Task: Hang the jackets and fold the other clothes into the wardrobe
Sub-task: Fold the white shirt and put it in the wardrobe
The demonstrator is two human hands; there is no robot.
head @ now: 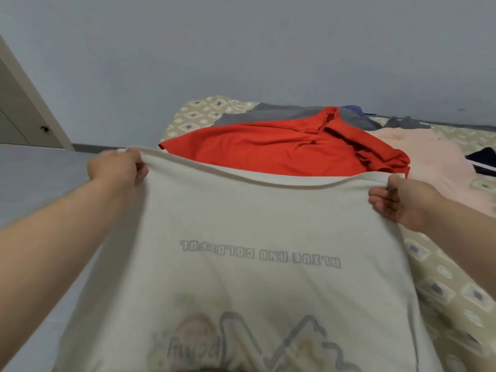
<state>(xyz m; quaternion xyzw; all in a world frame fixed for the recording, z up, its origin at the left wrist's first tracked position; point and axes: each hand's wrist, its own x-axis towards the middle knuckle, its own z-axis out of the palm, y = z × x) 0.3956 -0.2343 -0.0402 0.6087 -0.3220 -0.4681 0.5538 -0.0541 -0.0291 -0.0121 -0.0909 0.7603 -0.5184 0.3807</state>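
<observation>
- Head view: the left hand (118,167) and the right hand (402,200) each pinched a corner of the cream T-shirt (268,218), fingers curled over its top edge. They held it spread above the patterned bed (442,291), its print upside down.
- A clean fold probably called for level corners and even tension, with the shirt laid flat on bare sheet — not on the red garment (281,154) just beyond.
- A cupboard door (24,122) with a knob showed far left — possibly the wardrobe; its inside was hidden.
</observation>
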